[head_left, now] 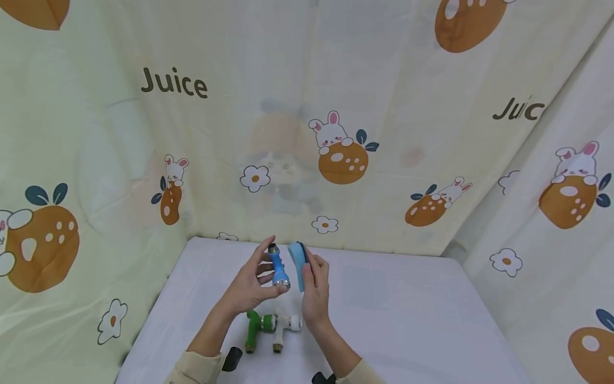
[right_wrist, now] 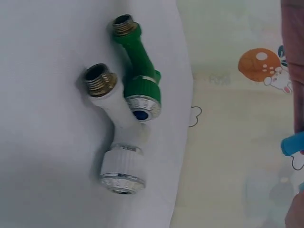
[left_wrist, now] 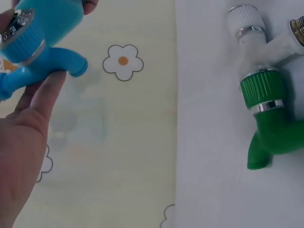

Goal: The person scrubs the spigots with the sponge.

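Note:
My left hand [head_left: 248, 288] holds a blue plastic tap [head_left: 278, 271] upright above the table, its thumb under the chrome-trimmed knob and a finger near the threaded brass end. Close to its right, my right hand [head_left: 315, 298] grips a light blue curved piece with a dark edge [head_left: 295, 256], which looks like a brush. In the left wrist view the tap's spout [left_wrist: 69, 61] shows above the thumb, overlapping the light blue piece [left_wrist: 57, 19]. Below the hands a green tap [head_left: 253, 330] and a white tap [head_left: 279, 337] lie side by side on the table.
The white-covered table [head_left: 408, 320] extends on both sides of the arms. Behind it hangs a cream curtain [head_left: 216, 160] printed with oranges, rabbits and flowers. Black wrist-worn devices [head_left: 232, 359] show at the sleeves.

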The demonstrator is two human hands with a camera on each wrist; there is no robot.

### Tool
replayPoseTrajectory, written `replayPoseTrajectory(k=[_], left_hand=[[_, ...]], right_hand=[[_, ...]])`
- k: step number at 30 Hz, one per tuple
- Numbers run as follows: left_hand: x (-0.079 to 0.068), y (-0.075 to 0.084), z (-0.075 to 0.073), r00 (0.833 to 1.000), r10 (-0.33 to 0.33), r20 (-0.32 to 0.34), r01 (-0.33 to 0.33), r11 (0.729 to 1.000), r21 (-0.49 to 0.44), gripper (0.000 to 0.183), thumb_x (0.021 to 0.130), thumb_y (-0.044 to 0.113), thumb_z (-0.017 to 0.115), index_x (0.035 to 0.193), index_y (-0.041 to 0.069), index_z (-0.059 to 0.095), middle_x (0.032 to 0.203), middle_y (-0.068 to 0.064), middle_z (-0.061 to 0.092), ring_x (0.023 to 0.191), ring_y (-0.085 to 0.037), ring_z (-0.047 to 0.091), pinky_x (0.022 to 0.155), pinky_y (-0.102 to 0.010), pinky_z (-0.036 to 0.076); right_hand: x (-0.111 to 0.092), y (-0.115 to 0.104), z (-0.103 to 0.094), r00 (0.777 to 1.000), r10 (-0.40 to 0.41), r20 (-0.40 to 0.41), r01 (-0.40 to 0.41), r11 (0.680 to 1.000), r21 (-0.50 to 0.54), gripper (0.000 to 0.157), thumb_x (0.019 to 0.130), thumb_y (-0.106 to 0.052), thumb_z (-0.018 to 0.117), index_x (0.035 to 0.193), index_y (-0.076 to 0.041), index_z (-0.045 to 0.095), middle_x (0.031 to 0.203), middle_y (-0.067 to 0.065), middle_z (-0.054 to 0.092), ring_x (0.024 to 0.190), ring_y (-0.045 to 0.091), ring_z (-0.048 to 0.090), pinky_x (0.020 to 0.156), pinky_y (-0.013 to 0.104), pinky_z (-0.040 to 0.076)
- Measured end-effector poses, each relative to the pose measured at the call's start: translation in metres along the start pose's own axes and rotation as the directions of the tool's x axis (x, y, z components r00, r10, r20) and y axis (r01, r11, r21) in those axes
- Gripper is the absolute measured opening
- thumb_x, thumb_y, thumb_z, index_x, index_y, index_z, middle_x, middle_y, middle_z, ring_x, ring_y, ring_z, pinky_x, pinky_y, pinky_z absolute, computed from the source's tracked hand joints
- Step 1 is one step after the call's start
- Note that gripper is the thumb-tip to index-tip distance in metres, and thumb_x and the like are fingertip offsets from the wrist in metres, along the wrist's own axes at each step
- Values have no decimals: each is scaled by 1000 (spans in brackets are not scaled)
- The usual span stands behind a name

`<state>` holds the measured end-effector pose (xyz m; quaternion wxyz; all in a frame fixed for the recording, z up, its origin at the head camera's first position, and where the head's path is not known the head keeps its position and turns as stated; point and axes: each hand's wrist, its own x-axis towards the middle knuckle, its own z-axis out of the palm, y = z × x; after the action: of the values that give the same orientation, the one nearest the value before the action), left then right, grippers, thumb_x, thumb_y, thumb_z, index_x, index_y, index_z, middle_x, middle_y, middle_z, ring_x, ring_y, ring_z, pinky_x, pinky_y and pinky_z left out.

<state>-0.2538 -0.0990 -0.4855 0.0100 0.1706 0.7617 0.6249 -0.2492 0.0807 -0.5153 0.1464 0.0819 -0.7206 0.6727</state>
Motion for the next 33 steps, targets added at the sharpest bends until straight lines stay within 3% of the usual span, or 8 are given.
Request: replayPoseTrajectory(k=[4,9,16,26,33], left_hand=[[1,-2,-1,995,87,-43,-84,994,65,107,78,13,93,159,42,29,137,-10,58,132,-33,63,108,-40,51],[3,-5,-3,984,173,-33,-168,980,110,103,79,5,90,159,37,34,142,-9,53,132,-33,63,107,-37,52],[3,-5,-3,979,201,-43,-174,921,349,99,75,12,95,157,23,41,136,0,65,125,-21,66,107,-36,53],[3,-5,-1,970,242,-37,-209,897,389,96,77,7,92,157,13,40,147,-5,58,127,-22,66,104,-33,55],[1,-8,2,952,307,-10,-268,845,463,94,75,9,94,154,6,42,142,-8,62,125,-22,67,103,-31,55]], right_hand=[[-9,4,3,984,-159,76,161,987,-22,43,112,-19,42,155,-24,50,147,5,37,133,21,40,109,29,42],[-13,8,8,960,-246,130,257,963,-77,48,110,-13,46,157,-20,47,150,11,33,125,21,36,100,31,41],[-15,9,12,971,-201,127,220,963,-157,49,110,-19,49,159,-23,44,150,10,31,125,19,32,102,39,38],[-9,0,18,988,-109,111,132,965,-226,52,112,-32,46,162,-25,37,148,6,31,125,19,31,98,41,41],[-5,-2,19,995,-30,95,56,958,-281,52,112,-38,44,161,-23,40,142,7,34,116,19,32,88,34,41]])
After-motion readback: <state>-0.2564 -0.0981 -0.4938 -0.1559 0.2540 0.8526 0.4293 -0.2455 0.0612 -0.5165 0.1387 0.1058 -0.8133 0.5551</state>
